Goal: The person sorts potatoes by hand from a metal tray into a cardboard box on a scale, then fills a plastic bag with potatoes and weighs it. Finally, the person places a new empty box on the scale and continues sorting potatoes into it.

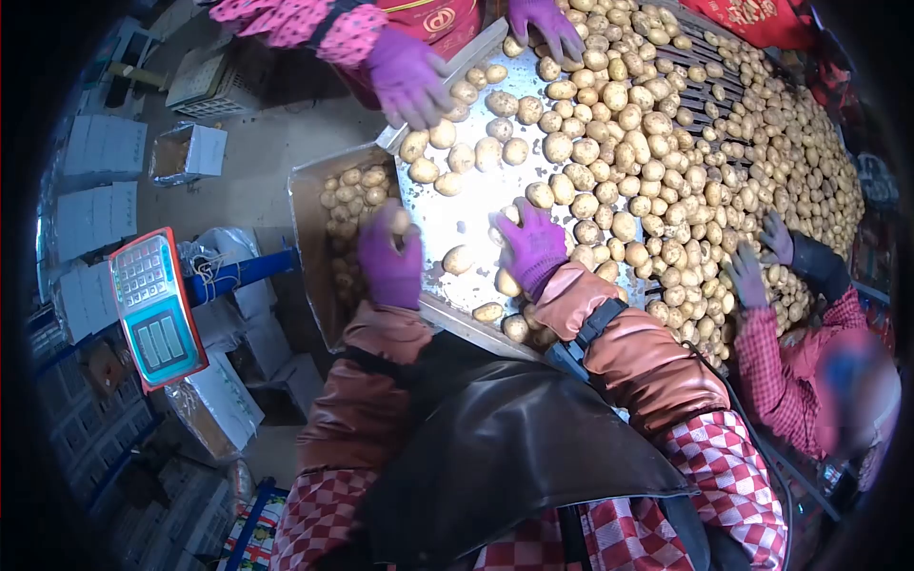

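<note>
My left hand, in a purple glove, is over the inner edge of a cardboard box, its fingers closed round a potato. Potatoes lie inside that box. On the metal sorting table, my right hand, also in a purple glove, has its fingers curled round another potato. A single potato lies on the bare metal between my hands. The large heap of potatoes spreads to the right of my right hand.
Across the table, a co-worker's purple-gloved hands reach over potatoes. Another person's gloved hands touch the heap at right. A scale display stands on a blue post at left. Cartons and a red bag are beyond.
</note>
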The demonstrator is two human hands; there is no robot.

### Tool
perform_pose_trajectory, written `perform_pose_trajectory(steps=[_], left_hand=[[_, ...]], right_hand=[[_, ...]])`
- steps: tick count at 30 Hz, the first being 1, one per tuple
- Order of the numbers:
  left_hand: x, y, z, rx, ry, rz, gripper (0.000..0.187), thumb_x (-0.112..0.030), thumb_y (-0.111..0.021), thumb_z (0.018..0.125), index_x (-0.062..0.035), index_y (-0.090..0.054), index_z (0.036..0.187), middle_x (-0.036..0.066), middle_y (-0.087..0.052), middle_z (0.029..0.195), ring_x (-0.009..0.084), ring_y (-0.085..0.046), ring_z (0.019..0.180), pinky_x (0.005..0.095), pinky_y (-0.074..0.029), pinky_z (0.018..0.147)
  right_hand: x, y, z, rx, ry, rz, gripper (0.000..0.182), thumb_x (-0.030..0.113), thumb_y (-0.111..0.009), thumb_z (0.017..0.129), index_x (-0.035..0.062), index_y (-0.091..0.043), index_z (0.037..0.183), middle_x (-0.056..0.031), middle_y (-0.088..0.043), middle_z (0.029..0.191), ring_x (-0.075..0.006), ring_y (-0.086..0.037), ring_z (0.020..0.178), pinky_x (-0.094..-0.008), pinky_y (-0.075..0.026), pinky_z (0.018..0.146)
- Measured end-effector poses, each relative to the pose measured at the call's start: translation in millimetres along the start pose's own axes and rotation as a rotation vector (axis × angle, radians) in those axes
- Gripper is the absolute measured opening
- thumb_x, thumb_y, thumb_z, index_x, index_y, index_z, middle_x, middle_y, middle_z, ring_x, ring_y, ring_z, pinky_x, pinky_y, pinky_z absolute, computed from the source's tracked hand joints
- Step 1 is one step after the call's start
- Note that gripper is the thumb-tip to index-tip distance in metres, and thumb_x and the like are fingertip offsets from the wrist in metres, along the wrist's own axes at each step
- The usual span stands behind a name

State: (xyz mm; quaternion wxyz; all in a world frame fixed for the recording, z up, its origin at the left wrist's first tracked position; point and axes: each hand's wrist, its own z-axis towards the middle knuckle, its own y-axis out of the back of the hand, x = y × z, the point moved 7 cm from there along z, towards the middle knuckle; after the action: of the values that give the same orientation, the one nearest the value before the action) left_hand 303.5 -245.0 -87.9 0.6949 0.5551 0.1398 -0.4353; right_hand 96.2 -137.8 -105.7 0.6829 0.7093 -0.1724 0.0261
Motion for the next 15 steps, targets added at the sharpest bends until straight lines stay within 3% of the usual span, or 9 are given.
perform_pose_trajectory(steps=[2,5,8,11,12,15], left_hand=[[5.0,14.1,5.4,0.027,-0.056,0.373,0.049,-0.015,-0.074,0.078,-0.0085,-0.06,0.124,0.018,-0.057,0.124,0.0364,-0.058,0.109,0.0422,-0.048,0.094],[-20.7,-11.3,15.4,0.151,-0.212,0.129,0.052,-0.02,-0.069,0.083,-0.0131,-0.055,0.132,0.018,-0.053,0.132,0.036,-0.061,0.104,0.0452,-0.051,0.088],[-52.4,-63.7,35.3,0.475,-0.167,0.245,0.056,-0.022,-0.064,0.086,-0.02,-0.047,0.14,0.016,-0.053,0.129,0.0357,-0.064,0.093,0.0473,-0.054,0.077],[-50.8,-110.0,57.5,0.666,-0.012,0.5,0.067,-0.021,-0.067,0.085,-0.0233,-0.038,0.146,0.019,-0.055,0.123,0.0365,-0.065,0.093,0.0473,-0.054,0.075],[-44.8,-121.9,57.7,0.682,0.023,0.477,0.071,-0.024,-0.068,0.083,-0.0252,-0.036,0.146,0.02,-0.057,0.112,0.0365,-0.065,0.091,0.0482,-0.054,0.074],[-38.1,-143.2,43.4,0.768,0.11,0.356,0.073,-0.03,-0.069,0.08,-0.0253,-0.037,0.145,0.021,-0.059,0.107,0.037,-0.065,0.091,0.0492,-0.054,0.074]], right_hand=[[2.4,-3.9,-4.8,0.064,-0.043,-0.037,0.06,0.021,-0.068,0.074,0.0316,-0.055,0.131,-0.0195,-0.045,0.14,-0.0407,-0.048,0.121,-0.0567,-0.047,0.081],[-3.3,-1.8,-11.7,0.096,-0.066,-0.043,0.064,0.024,-0.07,0.073,0.0328,-0.053,0.134,-0.0196,-0.043,0.142,-0.0409,-0.048,0.123,-0.0571,-0.047,0.082],[-9.4,0.9,-7.3,0.083,-0.056,0.005,0.065,0.024,-0.07,0.07,0.0328,-0.055,0.132,-0.0178,-0.048,0.132,-0.0396,-0.052,0.112,-0.054,-0.048,0.081],[-14.8,-0.6,1.2,0.041,-0.029,0.062,0.06,0.02,-0.068,0.07,0.0302,-0.058,0.128,-0.0169,-0.051,0.12,-0.0388,-0.053,0.103,-0.0514,-0.049,0.077],[-16.1,-4.1,3.4,0.05,-0.026,0.08,0.059,0.02,-0.068,0.07,0.0296,-0.058,0.127,-0.017,-0.051,0.12,-0.0388,-0.054,0.102,-0.0511,-0.05,0.076],[-10.3,9.0,-3.9,-0.009,-0.023,0.155,0.053,0.015,-0.066,0.071,0.0242,-0.06,0.123,-0.0188,-0.053,0.116,-0.0386,-0.058,0.098,-0.049,-0.052,0.073]])
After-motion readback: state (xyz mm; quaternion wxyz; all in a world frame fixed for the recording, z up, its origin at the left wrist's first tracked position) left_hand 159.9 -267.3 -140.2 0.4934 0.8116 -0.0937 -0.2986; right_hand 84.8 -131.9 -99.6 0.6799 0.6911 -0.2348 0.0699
